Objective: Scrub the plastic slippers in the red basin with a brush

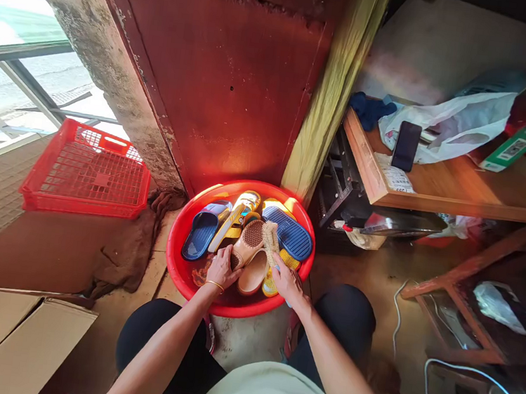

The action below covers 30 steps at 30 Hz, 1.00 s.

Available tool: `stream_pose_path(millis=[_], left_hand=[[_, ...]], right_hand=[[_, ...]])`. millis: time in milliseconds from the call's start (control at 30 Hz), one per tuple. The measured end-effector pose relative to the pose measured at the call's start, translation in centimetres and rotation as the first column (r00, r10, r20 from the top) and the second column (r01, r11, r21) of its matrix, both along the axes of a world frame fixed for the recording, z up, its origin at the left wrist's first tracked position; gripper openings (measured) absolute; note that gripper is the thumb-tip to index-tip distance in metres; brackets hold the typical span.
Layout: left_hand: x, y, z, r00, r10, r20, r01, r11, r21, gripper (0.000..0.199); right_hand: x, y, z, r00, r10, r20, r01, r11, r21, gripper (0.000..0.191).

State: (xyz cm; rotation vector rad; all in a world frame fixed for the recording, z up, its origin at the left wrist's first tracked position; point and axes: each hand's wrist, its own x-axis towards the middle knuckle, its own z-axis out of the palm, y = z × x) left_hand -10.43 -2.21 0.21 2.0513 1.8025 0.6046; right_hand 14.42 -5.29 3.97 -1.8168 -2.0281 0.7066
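A round red basin (172,269) full of sandals and slippers stands on the floor between the knees. My left hand (222,270) is closed on the heel end of a beige shoe (250,240), whose patterned brown sole faces up. My right hand (285,279) grips a pale brush (270,239), its bristles beside the shoe's sole. Under them lies another beige shoe (253,274). Blue slippers (201,235) rest at the basin's left, and a blue sole (290,232) shows at its right. Yellow sandals (247,203) lie between and around them.
A red plastic crate (93,173) sits left, above an open cardboard box (1,331). Behind the basin stands a red door (229,78). At right, a wooden table (474,191) bears a phone (406,145) and a white plastic bag (463,129).
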Motion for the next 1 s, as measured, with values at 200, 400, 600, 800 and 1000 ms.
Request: stream_pose_path(millis=[200, 400, 600, 800, 1000], left_hand=[[-0.2, 0.2, -0.5, 1.000, -0.020, -0.010, 0.021, 0.999, 0.049, 0.076], [0.1, 0.1, -0.2, 0.999, -0.008, -0.043, 0.010, 0.999, 0.045, 0.080], [0.6, -0.3, 1.0, 1.000, 0.030, -0.008, -0.029, 0.998, 0.053, 0.073], [0.0, -0.4, 2.7, 0.997, 0.042, 0.068, -0.043, 0.999, 0.023, 0.074], [-0.8, -0.4, 5.1, 0.825, 0.115, 0.553, -0.122, 0.992, -0.024, 0.078]], right_hand=[[-0.1, -0.6, 0.7, 0.998, 0.064, 0.013, -0.063, 0.998, -0.004, 0.061], [-1.1, -1.8, 2.1, 0.996, 0.084, 0.043, -0.083, 0.996, -0.034, 0.064], [-3.3, -1.8, 3.5, 0.954, 0.119, 0.274, -0.098, 0.991, -0.090, 0.065], [-1.8, 1.6, 4.1, 0.962, 0.014, 0.271, 0.012, 0.996, -0.093, 0.056], [-0.6, 1.3, 3.4, 0.991, -0.114, 0.070, 0.113, 0.993, 0.022, 0.054]])
